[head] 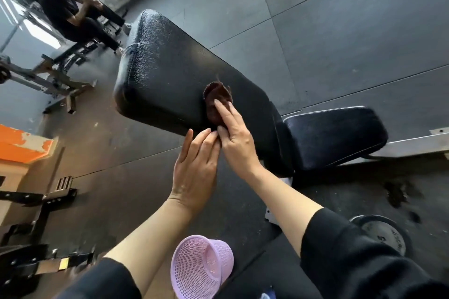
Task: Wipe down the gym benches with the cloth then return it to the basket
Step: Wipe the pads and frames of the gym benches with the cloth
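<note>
While both hands work, a basket sits nearby.

Cloth partly under right-hand fingers — basket base cut off by btm edge.
</note>
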`<state>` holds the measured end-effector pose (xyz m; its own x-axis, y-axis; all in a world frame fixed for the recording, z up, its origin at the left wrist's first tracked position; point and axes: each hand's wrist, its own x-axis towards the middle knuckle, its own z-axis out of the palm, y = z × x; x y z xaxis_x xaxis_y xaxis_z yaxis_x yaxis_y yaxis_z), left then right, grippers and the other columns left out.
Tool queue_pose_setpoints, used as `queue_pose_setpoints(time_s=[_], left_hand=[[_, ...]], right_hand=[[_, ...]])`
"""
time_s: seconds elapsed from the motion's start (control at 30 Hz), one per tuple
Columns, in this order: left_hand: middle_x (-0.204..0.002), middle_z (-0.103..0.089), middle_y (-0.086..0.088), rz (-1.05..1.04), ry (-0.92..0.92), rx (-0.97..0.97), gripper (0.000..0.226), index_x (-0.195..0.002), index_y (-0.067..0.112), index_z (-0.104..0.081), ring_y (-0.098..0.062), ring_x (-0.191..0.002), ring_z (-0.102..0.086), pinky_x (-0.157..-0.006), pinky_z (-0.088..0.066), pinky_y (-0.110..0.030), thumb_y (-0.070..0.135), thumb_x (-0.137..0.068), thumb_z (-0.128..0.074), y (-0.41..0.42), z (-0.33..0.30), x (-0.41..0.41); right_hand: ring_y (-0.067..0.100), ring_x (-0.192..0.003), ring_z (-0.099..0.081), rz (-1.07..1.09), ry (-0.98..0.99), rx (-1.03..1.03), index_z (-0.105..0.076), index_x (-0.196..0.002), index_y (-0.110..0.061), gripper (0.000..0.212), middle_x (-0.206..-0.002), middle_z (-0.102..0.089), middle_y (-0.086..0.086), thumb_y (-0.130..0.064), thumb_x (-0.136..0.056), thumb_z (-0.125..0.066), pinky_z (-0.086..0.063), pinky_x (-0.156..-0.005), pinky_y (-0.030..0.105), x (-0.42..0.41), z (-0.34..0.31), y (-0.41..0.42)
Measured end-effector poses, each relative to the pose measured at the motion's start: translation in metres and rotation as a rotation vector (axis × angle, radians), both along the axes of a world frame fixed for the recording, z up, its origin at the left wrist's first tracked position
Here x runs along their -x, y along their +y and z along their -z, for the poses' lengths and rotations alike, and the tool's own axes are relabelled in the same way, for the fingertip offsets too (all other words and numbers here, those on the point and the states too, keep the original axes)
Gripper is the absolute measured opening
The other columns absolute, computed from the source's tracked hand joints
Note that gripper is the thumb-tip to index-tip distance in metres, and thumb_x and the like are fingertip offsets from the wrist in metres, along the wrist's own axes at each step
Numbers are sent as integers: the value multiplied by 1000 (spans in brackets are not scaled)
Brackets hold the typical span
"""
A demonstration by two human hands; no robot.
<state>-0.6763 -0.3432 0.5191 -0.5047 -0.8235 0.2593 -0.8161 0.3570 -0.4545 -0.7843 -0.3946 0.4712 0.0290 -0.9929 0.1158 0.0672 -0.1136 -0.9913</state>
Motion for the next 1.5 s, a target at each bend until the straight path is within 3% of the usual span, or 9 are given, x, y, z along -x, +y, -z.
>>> queue_pose_setpoints(time_s=[0.2,0.47,0.67,0.8,1.0,1.1,1.2,1.33,1.5], left_hand=[[-136,-54,-16,8,-24,10,43,-132,0,-54,-31,-132,-46,-119,-16,-46,4,-90,-44,5,-8,-13],[-142,-32,-17,-55,305,209,61,-141,-7,-35,-35,-133,-33,-110,-33,-55,2,-87,-60,2,-39,-25],[-141,-35,-16,-79,160,138,63,-139,-3,-45,-33,-136,-31,-120,-14,-46,1,-77,-57,8,-23,-18],[-141,-45,-18,-84,42,35,67,-139,-3,-42,-33,-137,-34,-117,-17,-49,0,-74,-58,16,2,-7],[-141,-46,-19,-61,-26,-25,56,-141,-5,-38,-33,-137,-33,-119,-15,-49,6,-86,-41,10,21,-1],[-141,-47,-18,-39,-50,-63,57,-139,-5,-43,-31,-137,-34,-118,-15,-48,4,-83,-37,10,36,7],[-141,-48,-16,-27,-69,-95,60,-138,-5,-45,-30,-137,-34,-119,-15,-47,2,-79,-49,7,53,17],[-138,-49,-18,-28,-18,-107,61,-137,-4,-47,-31,-135,-35,-119,-15,-47,0,-76,-53,5,63,25],[-138,-36,-17,-41,172,-14,64,-137,-3,-45,-34,-132,-34,-120,-11,-45,0,-74,-53,10,57,7]], right_hand=[[22,-140,-32,246,96,-422,-37,-148,-26,48,-154,-33,8,-12,-102,-43,-21,-102,14,10,43,21],[22,-142,-30,-4,84,188,-37,-147,-36,56,-157,-28,10,-10,-99,-44,-28,-110,25,-28,-83,4],[22,-137,-39,138,209,-122,-43,-144,-27,58,-152,-39,6,1,-94,-45,-19,-98,-1,10,24,31],[24,-133,-44,198,267,-336,-47,-142,-23,56,-146,-47,5,2,-92,-47,-25,-102,13,31,54,31],[12,-139,-34,124,120,-23,-49,-141,-28,61,-153,-36,4,7,-91,-46,-24,-108,8,4,16,25],[14,-136,-38,188,148,-153,-49,-140,-24,59,-150,-40,5,9,-90,-45,-22,-102,1,18,55,31],[23,-134,-41,169,194,-384,-46,-141,-21,55,-146,-44,6,5,-92,-45,-27,-107,17,45,95,22],[25,-134,-40,136,223,-506,-40,-145,-23,57,-149,-40,7,2,-93,-44,-27,-107,27,52,103,14],[21,-128,-45,287,207,-348,-43,-142,-23,57,-144,-43,6,2,-91,-51,-33,-104,24,17,66,44]])
